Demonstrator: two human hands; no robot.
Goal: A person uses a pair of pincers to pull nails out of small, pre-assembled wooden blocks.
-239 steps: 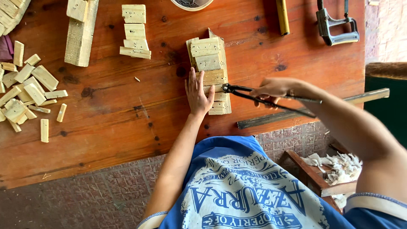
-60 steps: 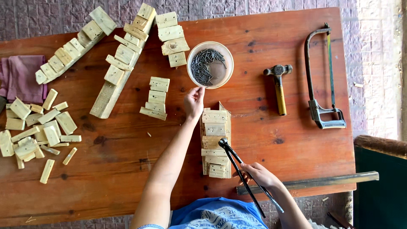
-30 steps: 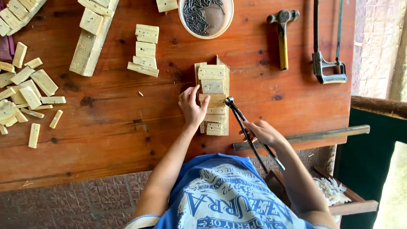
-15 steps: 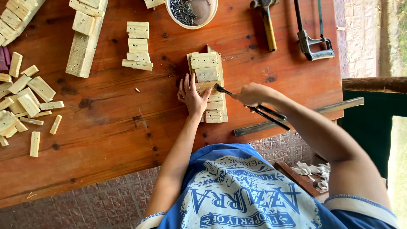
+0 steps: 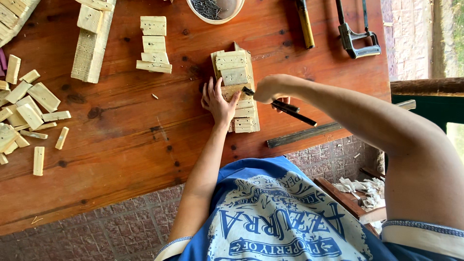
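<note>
My left hand [image 5: 220, 102] rests flat on the left edge of a pale wooden strip with small blocks fixed across it [image 5: 237, 72], which lies on the red-brown wooden table [image 5: 121, 145]. My right hand [image 5: 271, 89] grips a pair of dark pincers [image 5: 285, 107]. The pincers' head touches the wooden strip near its middle, just right of my left fingers. The handles stick out to the right, over the table's edge.
A white bowl of nails [image 5: 215, 8], a hammer handle [image 5: 304, 24] and a hacksaw [image 5: 355, 34] lie at the far side. Loose wooden blocks [image 5: 29, 111] cover the left. Another block stack [image 5: 153, 46] and a long blocked strip [image 5: 89, 41] lie beyond.
My left hand reached to the nail bowl and came back to the strip. My right hand brought the pincers from the table's near edge up onto the strip.
</note>
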